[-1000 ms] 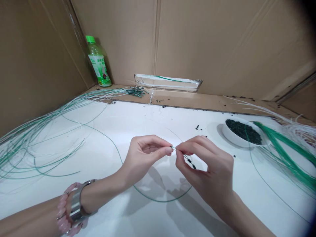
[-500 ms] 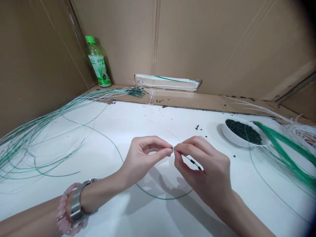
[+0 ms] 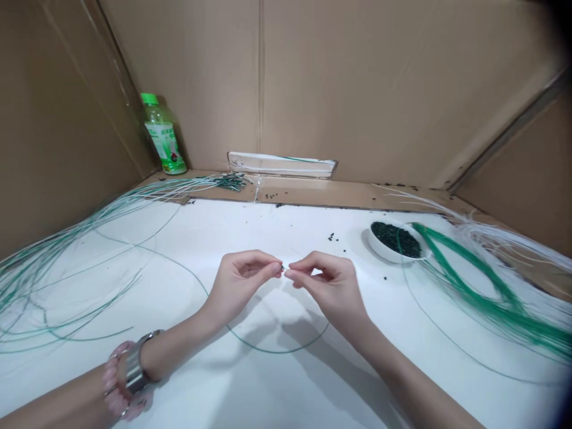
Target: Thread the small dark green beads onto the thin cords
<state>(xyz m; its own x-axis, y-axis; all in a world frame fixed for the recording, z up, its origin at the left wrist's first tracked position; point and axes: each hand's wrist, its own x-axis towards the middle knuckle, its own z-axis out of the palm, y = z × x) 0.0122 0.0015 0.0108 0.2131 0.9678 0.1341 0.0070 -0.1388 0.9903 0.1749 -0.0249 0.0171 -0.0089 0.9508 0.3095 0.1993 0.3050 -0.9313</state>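
Holding at the fingertips is what is seen in the head view, where a tiny piece [image 3: 283,268] is met from both sides at the centre of the frame, above a white table [image 3: 268,393]. By the left hand [image 3: 241,283], thumb and forefinger are pressed closely together on one side of it; by the right hand [image 3: 333,289], the tips are drawn to a similar tight pinch on the other, with hardly any gap between the two hands. Whether the piece is a bead, a cord end or both cannot be told, being too small and mostly covered. A green cord [image 3: 277,353] is looped below the hands in the lower middle, and its link with the pinch is hidden. For good work here, the left pinch is best held steady while small adjustments are made by the right, with light pressure so that nothing is bent or flicked away. The loop should be left slack, since a tug could be passed up to the fingertips. Loose beads [image 3: 331,237] are scattered just beyond the right hand, and a white bowl [image 3: 382,250] of dark beads [image 3: 394,237] is placed at right of centre, so wide sweeps of that wrist are best avoided.
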